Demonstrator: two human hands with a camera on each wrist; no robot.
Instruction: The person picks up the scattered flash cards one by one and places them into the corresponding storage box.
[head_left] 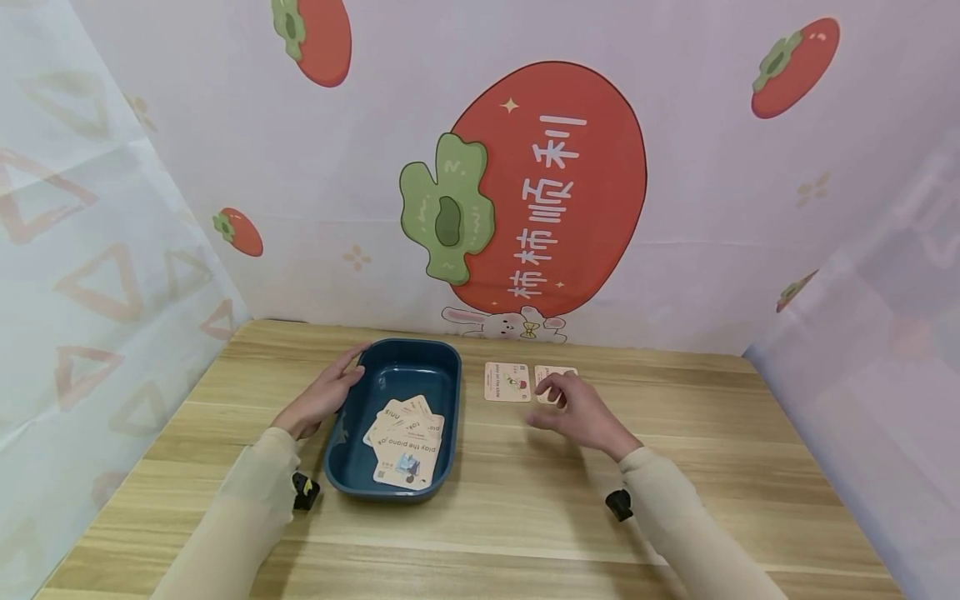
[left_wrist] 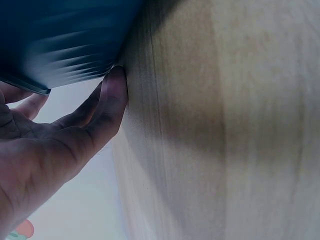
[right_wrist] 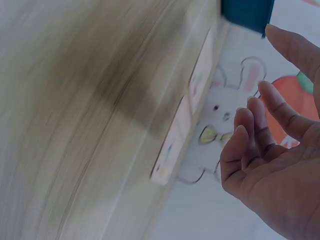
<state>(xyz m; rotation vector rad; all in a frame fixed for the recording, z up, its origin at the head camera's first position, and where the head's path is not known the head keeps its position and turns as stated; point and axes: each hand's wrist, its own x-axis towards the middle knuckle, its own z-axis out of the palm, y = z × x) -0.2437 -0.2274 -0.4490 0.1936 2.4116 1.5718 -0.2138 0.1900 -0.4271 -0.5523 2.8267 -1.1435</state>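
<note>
The right hand point(head_left: 581, 412) was held open above the counter point(head_left: 525, 517), fingers loosely spread and gripping nothing, over the right one of two picture cards point(head_left: 556, 375) laid side by side near the far edge. The left hand point(head_left: 318, 400) was rested, fingers extended, against the left wall of the blue tray point(head_left: 352, 467), where several cards point(head_left: 405, 437) were piled. Card collection appeared to be in hand; a pinch on the nearer card would be called for.

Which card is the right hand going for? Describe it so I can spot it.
Start at the dark blue oval plastic tray on the wooden table. Two pale square cards lie to its right. It is the farther card, half covered by the right hand; the nearer card lies fully exposed.
</note>
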